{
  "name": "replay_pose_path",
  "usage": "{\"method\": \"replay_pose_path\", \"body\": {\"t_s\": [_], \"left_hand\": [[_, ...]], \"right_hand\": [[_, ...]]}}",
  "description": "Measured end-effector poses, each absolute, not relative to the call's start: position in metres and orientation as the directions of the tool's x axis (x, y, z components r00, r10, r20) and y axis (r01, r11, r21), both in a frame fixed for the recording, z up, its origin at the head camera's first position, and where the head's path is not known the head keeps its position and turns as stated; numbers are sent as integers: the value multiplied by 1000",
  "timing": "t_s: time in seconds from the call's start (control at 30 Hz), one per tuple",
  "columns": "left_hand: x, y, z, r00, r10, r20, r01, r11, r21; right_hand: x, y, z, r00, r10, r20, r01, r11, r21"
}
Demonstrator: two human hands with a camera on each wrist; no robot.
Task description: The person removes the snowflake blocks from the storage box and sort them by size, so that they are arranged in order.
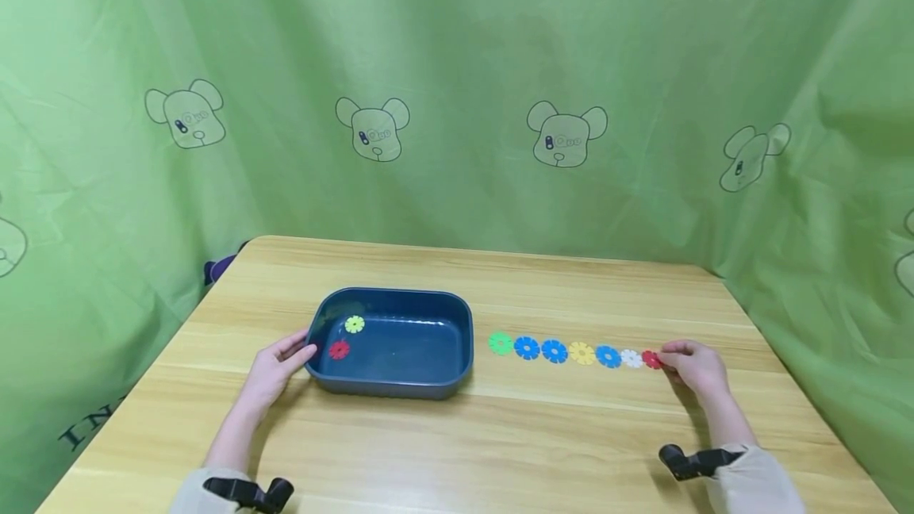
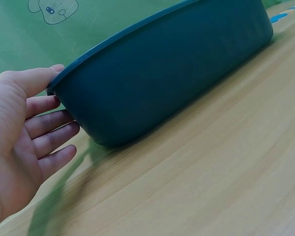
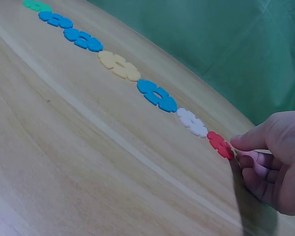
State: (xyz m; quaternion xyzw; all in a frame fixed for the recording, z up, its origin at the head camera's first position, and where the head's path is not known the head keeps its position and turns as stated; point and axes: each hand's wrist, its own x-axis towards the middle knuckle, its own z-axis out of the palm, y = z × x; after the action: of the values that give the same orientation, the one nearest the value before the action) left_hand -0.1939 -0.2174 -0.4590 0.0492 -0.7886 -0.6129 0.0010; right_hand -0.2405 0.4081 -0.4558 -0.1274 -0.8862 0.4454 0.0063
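Observation:
My left hand (image 1: 274,370) holds the left side of a dark blue plastic basin (image 1: 389,389). In the left wrist view the thumb lies at the basin's rim and the fingers are against or near its outer wall. Inside the basin lie a yellow-green snowflake disc (image 1: 355,324) and a red one (image 1: 339,350). At the right end of a row of discs, my right hand (image 1: 698,367) pinches the edge of a small red snowflake disc (image 3: 219,144) between thumb and forefinger. That disc lies beside a white disc (image 3: 191,122).
Leftward from the white disc the row runs blue disc (image 1: 608,356), yellow disc (image 1: 581,353), two blue discs (image 1: 554,351), and green disc (image 1: 501,343), near the basin's right wall. The wooden table (image 1: 528,450) is bordered by a green curtain (image 1: 471,205) at back and sides.

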Motion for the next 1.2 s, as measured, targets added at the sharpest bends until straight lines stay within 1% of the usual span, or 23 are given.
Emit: {"method": "replay_pose_path", "body": {"t_s": [0.13,0.27,0.4,0.47,0.53,0.7,0.87,0.97,1.2], "left_hand": [[-194,-217,-460,-995,-81,-51,-69,231,970],[-194,-217,-460,-995,-86,-49,-67,229,971],[-194,-218,-459,-995,-83,-51,-69,226,972],[-194,-218,-458,-996,-80,-50,-67,226,972],[-194,-218,-458,-996,-75,-47,-63,226,972],[-194,-218,-458,-997,-64,-35,-49,231,972],[-195,-217,-459,-998,-62,-21,-35,238,971],[-196,-217,-460,-997,-71,-20,-36,243,969],[-196,-217,-461,-997,-80,-20,-37,226,973]], "right_hand": [[-240,407,-453,-962,248,-116,238,549,-801],[-239,399,-444,-965,241,-99,224,570,-791],[-242,383,-429,-983,180,-30,136,618,-774],[-244,373,-422,-991,134,-6,87,614,-784],[-248,362,-415,-994,105,15,50,588,-808],[-252,328,-396,-1000,16,-3,10,467,-884],[-257,289,-382,-998,-64,-13,-16,438,-899],[-261,267,-379,-995,-97,-17,-26,428,-903],[-273,216,-375,-982,-189,8,-76,358,-931]]}}
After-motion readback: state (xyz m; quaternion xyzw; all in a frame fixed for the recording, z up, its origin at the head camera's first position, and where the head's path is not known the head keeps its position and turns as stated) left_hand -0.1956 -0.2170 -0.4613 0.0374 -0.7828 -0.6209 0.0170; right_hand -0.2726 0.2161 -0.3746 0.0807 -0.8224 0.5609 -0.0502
